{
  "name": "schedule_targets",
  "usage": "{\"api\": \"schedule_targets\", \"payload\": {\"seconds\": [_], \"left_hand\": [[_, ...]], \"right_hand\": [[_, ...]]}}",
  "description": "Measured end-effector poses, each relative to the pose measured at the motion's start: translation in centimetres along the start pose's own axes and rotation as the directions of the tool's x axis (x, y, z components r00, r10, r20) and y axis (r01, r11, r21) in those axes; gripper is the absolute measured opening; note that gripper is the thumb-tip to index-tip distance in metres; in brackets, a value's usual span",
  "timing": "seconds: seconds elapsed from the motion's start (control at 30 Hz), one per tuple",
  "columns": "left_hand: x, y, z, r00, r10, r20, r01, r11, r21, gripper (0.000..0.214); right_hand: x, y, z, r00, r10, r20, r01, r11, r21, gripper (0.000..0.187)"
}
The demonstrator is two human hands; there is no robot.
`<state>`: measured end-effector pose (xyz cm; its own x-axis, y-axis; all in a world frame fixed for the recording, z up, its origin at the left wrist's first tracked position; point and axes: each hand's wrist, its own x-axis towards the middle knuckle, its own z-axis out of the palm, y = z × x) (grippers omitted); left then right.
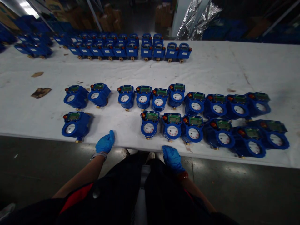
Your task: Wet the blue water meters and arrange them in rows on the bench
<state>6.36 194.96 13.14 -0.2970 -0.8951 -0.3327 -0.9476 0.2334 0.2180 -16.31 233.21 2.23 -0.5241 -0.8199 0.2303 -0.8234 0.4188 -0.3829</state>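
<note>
Meters point(172, 131), 7 along the table point(126, 132) front, could fall if bumped by the left hand point(104, 143), loosely spread, or right hand point(172, 158), grip unclear.

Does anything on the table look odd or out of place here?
Yes: a ragged dark brown patch on the white table cover, left of the nearer blue meters, and a lighter brown patch beyond it. Both stand out against the white; whether they're scraps, stains or tears, I can't tell.

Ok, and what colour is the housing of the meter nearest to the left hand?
The meter housing is blue; the head view, the only one, shows it.
</note>
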Motion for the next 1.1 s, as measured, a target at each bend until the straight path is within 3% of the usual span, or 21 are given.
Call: {"api": "schedule_targets", "payload": {"seconds": [0.33, 0.7, 0.93, 1.1], "left_hand": [[0.1, 0.2, -0.4, 0.989, -0.039, 0.14, 0.036, 0.999, 0.024, 0.085], [0.9, -0.7, 0.1, 0.992, -0.002, 0.126, -0.002, 1.0, 0.026, 0.087], [1.2, -1.1, 0.1, 0.993, -0.007, 0.114, 0.014, 0.998, -0.055, 0.08], [0.9, -1.2, 0.0, 0.993, -0.049, 0.112, 0.073, 0.971, -0.226, 0.072]], "right_hand": [[0.3, -0.8, -0.1, 0.998, -0.05, -0.041, 0.045, 0.991, -0.125, 0.036], [0.9, -1.7, -1.1, 0.999, -0.026, -0.036, 0.024, 0.998, -0.059, 0.032], [0.5, -2.6, -1.6, 0.987, 0.092, -0.131, -0.076, 0.99, 0.118, 0.026], [-0.5, -3.7, -2.7, 0.948, 0.247, -0.202, -0.189, 0.944, 0.27, 0.037]]}}
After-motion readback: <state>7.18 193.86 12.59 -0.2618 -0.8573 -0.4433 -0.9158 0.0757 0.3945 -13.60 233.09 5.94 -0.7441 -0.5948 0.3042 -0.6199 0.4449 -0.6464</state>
